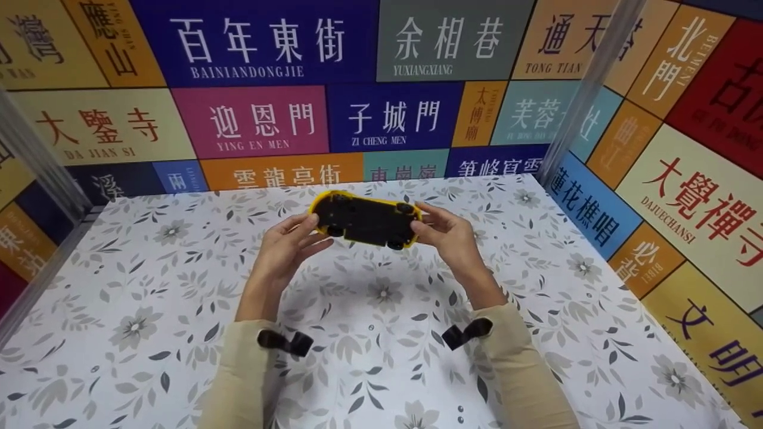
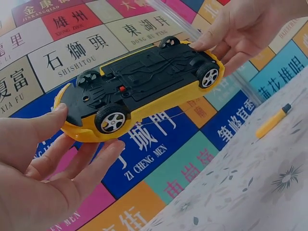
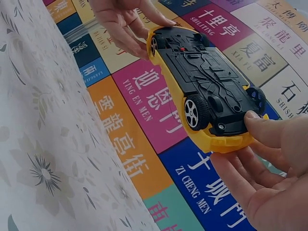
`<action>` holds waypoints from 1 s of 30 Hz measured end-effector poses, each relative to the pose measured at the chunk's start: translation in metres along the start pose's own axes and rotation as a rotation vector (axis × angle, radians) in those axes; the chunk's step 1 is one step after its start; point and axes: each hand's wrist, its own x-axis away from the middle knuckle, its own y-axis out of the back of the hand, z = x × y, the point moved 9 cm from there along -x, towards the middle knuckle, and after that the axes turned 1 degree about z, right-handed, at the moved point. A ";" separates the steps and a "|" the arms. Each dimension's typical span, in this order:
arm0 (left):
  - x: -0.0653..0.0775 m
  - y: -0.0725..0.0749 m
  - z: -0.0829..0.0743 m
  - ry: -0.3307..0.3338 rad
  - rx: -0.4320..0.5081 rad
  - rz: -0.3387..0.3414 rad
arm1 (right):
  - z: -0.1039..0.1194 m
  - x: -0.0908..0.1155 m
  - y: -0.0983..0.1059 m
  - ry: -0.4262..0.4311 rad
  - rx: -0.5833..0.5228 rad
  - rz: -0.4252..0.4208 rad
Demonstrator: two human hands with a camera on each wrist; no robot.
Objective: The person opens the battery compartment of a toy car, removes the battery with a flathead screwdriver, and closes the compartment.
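Observation:
A yellow toy car [image 1: 366,220] is held up above the table, its black underside [image 2: 144,79] turned toward me. My left hand [image 1: 283,247] pinches one end, thumb on the underside and fingers beneath the yellow body. At the opposite end my right hand [image 1: 450,235] grips it the same way, its thumb [image 3: 264,127] pressed near a small screw. All the wheels show, with silver rims on the nearer ones, such as this wheel [image 2: 112,119]. A small red part [image 2: 122,88] sits on the underside.
A yellow tool with a dark tip [image 2: 272,122], like a small screwdriver, lies on the table in the left wrist view. The table cover [image 1: 381,333] is white with grey flowers. Panels with large printed characters [image 1: 250,119] stand behind and at both sides.

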 end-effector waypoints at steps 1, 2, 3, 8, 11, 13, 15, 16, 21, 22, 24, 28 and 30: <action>0.000 0.000 -0.001 -0.012 0.001 0.001 | 0.000 0.000 -0.001 -0.001 -0.009 0.003; 0.001 0.000 -0.002 -0.024 0.002 0.000 | 0.000 0.000 -0.002 0.001 -0.015 0.005; 0.001 0.000 -0.003 -0.033 0.002 0.000 | 0.000 0.000 -0.004 0.003 -0.022 0.007; 0.002 0.002 -0.005 -0.044 -0.011 -0.030 | 0.001 0.001 -0.010 0.020 -0.042 0.026; 0.002 0.004 -0.005 -0.028 -0.010 -0.066 | 0.000 0.002 -0.015 0.016 -0.037 0.059; 0.002 0.006 -0.005 -0.019 0.000 -0.086 | -0.001 0.003 -0.018 0.003 -0.038 0.085; 0.002 0.007 -0.006 -0.016 0.005 -0.099 | -0.003 0.004 -0.021 -0.009 -0.033 0.114; 0.002 0.008 -0.006 -0.015 0.004 -0.102 | -0.004 0.004 -0.023 -0.016 -0.030 0.125; 0.001 0.007 -0.005 -0.009 -0.012 -0.107 | -0.008 0.006 -0.029 -0.045 0.027 0.179; 0.001 0.007 -0.005 -0.005 -0.019 -0.110 | -0.008 0.006 -0.030 -0.052 0.038 0.185; 0.000 0.007 -0.004 0.003 -0.025 -0.111 | -0.009 0.006 -0.032 -0.062 0.053 0.195; 0.000 0.005 -0.003 0.009 -0.030 -0.108 | -0.010 0.007 -0.034 -0.075 0.069 0.206; 0.001 0.005 -0.004 0.004 -0.029 -0.103 | -0.009 0.007 -0.036 -0.077 0.071 0.215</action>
